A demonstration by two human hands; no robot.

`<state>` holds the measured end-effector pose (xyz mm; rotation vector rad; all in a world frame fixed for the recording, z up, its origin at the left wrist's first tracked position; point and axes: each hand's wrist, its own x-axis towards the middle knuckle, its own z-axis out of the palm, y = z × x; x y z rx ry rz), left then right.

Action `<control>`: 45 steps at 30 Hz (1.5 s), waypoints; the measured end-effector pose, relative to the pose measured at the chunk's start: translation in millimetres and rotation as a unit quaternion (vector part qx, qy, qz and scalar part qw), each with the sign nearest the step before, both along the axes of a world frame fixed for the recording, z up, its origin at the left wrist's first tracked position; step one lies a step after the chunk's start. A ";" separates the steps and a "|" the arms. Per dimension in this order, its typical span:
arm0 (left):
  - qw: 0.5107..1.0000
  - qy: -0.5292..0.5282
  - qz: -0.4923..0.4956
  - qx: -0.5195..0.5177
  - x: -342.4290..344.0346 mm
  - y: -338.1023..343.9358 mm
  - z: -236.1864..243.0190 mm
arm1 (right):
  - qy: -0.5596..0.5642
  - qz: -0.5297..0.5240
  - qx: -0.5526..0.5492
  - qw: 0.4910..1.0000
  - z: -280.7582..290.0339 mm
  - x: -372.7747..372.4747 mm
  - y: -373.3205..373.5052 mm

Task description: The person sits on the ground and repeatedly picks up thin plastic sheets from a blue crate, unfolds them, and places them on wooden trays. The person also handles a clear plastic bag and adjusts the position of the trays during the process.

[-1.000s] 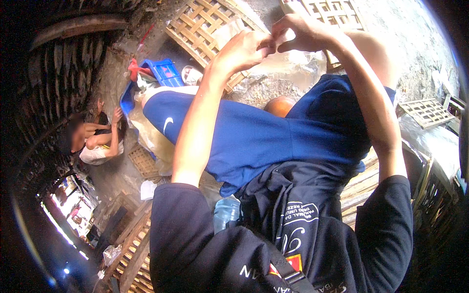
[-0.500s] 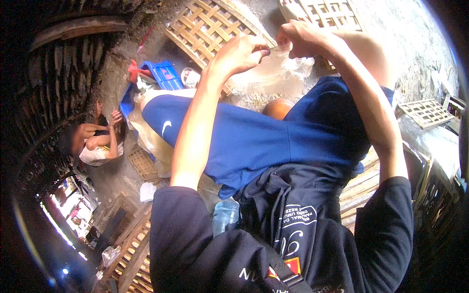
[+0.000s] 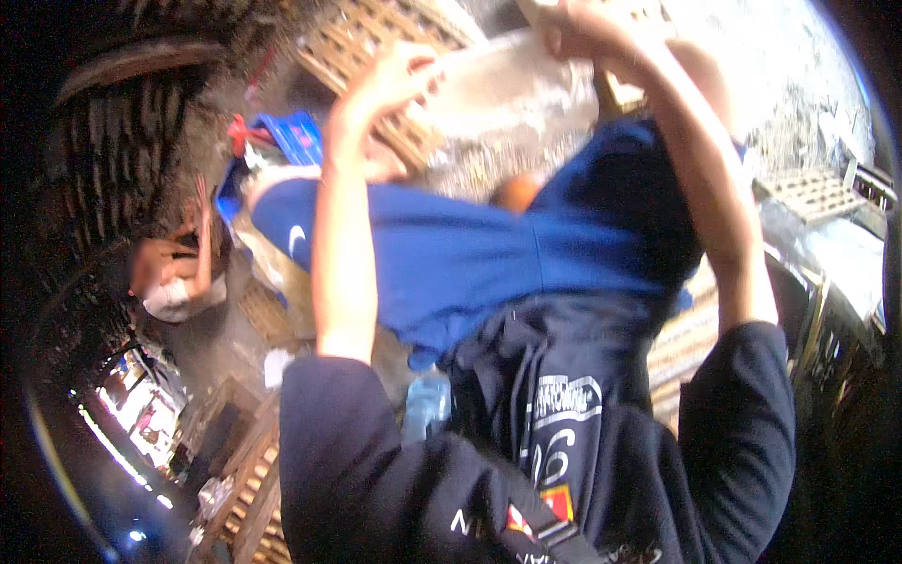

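A thin, clear plastic sheet (image 3: pixel 512 89) hangs stretched between my two hands, in front of my knees. My left hand (image 3: pixel 393 83) pinches its left upper edge, though motion blurs the fingertips. At the top of the view, my right hand (image 3: pixel 587 36) is closed on the sheet's right corner, higher than the left. Whether the sheet is a bag cannot be made out. Beneath the left hand lies a woven bamboo tray (image 3: pixel 329 47), partly covered by that hand. A round orange-brown object (image 3: pixel 515 194) shows between my legs.
At the left, another person (image 3: pixel 178 287) crouches beside a blue plastic crate (image 3: pixel 293 136) with a red bag (image 3: pixel 239 133). A water bottle (image 3: pixel 427 406) stands by my left hip. Bamboo slats (image 3: pixel 681 352) lie under me, and another woven tray (image 3: pixel 813 195) is at the right.
My hands have moved apart and upward, the left one to the left. The plastic, bunched between my fingers before, is now spread out between them. The view has shifted slightly.
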<state>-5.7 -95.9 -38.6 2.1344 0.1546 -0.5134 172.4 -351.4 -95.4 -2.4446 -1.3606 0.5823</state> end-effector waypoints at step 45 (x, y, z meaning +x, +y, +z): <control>0.965 -0.112 0.236 -0.008 -34.7 60.9 42.3 | 0.132 -0.066 0.239 0.960 114.2 -43.4 -26.5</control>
